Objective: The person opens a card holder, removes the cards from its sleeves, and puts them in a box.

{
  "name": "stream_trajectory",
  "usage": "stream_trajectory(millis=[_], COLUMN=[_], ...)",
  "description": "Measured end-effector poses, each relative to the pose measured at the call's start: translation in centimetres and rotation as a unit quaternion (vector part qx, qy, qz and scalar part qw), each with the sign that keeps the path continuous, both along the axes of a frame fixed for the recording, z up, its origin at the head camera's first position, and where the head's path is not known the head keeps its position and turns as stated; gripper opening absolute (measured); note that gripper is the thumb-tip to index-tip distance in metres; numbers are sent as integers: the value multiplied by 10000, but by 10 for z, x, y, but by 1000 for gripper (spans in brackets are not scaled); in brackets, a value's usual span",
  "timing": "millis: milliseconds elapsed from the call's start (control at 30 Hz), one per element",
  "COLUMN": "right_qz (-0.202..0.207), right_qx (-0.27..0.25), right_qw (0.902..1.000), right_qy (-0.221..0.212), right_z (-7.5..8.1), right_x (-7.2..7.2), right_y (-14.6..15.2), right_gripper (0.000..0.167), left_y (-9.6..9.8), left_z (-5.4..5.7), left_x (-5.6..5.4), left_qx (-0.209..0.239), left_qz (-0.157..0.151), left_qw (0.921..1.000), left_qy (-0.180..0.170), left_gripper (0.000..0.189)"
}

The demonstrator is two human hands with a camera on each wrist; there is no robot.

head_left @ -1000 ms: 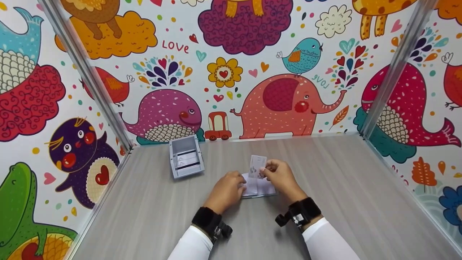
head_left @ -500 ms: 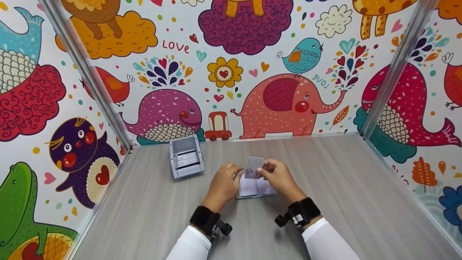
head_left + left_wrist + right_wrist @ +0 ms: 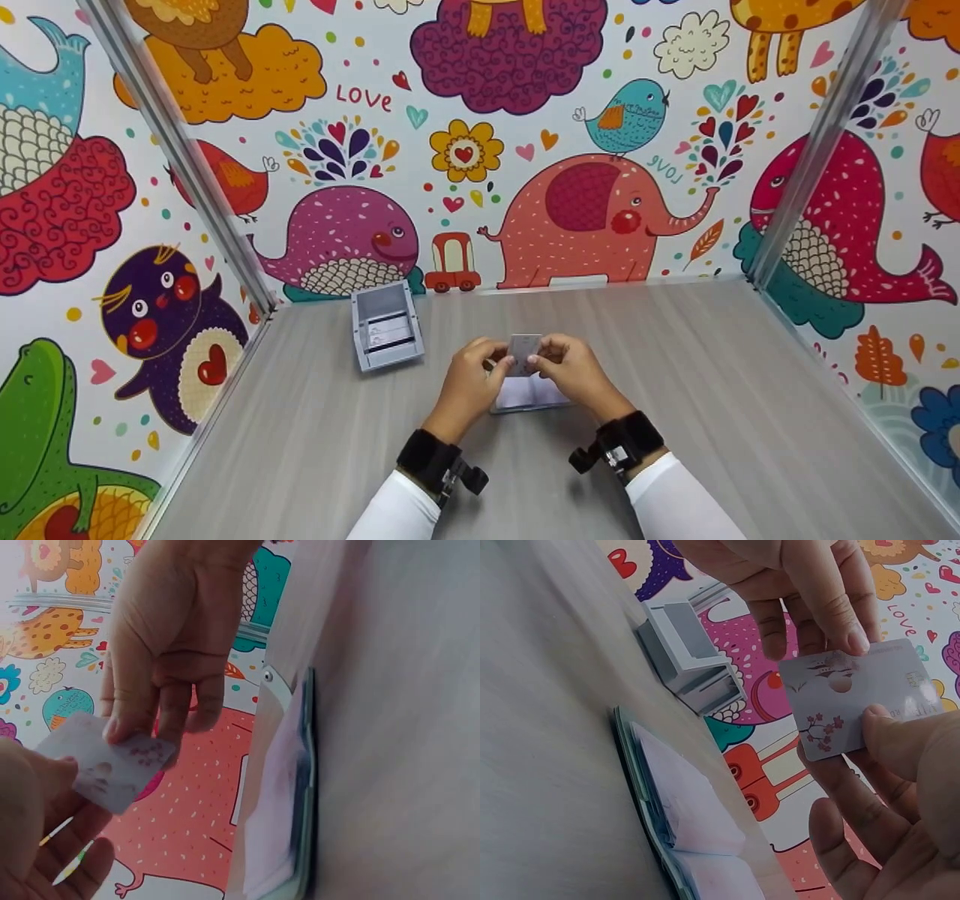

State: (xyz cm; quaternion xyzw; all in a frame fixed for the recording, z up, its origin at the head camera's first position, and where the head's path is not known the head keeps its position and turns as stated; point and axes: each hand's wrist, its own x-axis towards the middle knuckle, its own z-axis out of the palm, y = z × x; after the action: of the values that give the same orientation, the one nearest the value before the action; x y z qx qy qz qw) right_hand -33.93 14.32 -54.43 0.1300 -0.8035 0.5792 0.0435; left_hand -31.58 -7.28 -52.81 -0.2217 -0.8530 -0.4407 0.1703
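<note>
A pale grey bank card [image 3: 525, 352] with a blossom print and a chip stands upright above the table, pinched from both sides. My left hand [image 3: 472, 379] grips one edge between thumb and fingers, and my right hand [image 3: 581, 375] pinches the opposite side. In the right wrist view, both thumbs press the printed face of the card [image 3: 829, 686]. Beneath the hands an open booklet-like holder [image 3: 531, 394] with whitish, translucent pages and a green cover lies on the table; the hands partly hide it. Its pages [image 3: 274, 802] also show in the left wrist view.
A grey open-topped box [image 3: 388, 326] with dark crossbars and whitish cards or paper inside stands at the back left of the wood-look table [image 3: 315, 442]. Patterned panels [image 3: 465, 90] close off the back and both sides, with metal posts [image 3: 184, 150] at the corners.
My left hand has left the booklet-like holder and come up to pinch the card too. The card has shifted slightly left and down, and tilted, in my right hand.
</note>
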Motion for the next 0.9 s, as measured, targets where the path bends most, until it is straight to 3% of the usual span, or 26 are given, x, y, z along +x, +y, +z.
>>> stream_trajectory(millis=[500, 700, 800, 900], right_qz=[339, 248, 20, -202], right_qx=[-60, 29, 482, 1218], right_qw=[9993, 9995, 9988, 9923], right_qy=[-168, -168, -117, 73], right_z=[0, -2, -2, -1], right_x=[0, -2, -1, 0], right_y=[0, 3, 4, 5], right_gripper=[10, 7, 6, 4], left_y=[-5, -17, -25, -36], left_z=[5, 11, 13, 14], left_x=[0, -5, -8, -12], left_qx=[-157, -523, -790, -1174], left_qz=[70, 406, 735, 1140], left_qw=[9998, 9946, 9858, 9703], left_qy=[-32, 804, 1290, 1780], left_gripper=[14, 12, 10, 8])
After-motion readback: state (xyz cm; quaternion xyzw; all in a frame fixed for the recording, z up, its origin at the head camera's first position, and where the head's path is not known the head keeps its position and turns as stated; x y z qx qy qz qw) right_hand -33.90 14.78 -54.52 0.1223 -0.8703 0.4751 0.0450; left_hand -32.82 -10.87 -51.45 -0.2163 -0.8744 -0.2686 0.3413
